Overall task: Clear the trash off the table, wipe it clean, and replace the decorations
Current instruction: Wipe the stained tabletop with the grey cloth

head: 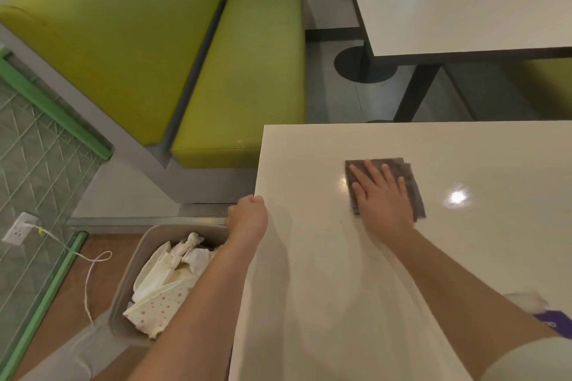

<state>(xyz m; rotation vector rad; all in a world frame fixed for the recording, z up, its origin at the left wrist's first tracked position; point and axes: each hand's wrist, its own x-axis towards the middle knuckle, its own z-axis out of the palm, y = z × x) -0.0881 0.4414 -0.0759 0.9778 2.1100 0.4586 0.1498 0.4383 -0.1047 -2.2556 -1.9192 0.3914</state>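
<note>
Furthest left, a white cable point(89, 281) loops across the floor from a wall socket point(20, 227); a foot stepping that way could snag it. Just right of it, the grey bin point(130, 284) stands below the worktop's left edge, filled with crumpled paper trash point(168, 278) that rises near the rim. Anything more pushed in could spill over, and crumbs swept off the edge would miss if the bin sits too far under the forearm.

The left hand point(249, 215) is curled into a fist at the worktop's point(309, 303) far left corner, over the gap above the bin; I cannot tell whether it holds anything. If it is meant to catch debris, a fast sweep could send bits past it onto the floor or the green bench point(244, 77) beyond.

Further right, the right hand point(379, 192) lies flat with fingers spread, pressing the folded grey cloth point(385, 187) onto the worktop's middle. The surface shines there, perhaps wet, so the cloth may leave streaks, or slide and bunch, if pressure is uneven.

Room is generous: bare surface runs left to the edge, ahead to the far edge, and right out of frame. At the near right corner a white and purple item point(541, 312), partly hidden, lies beside the right forearm; a wide backstroke could knock it off.
</note>
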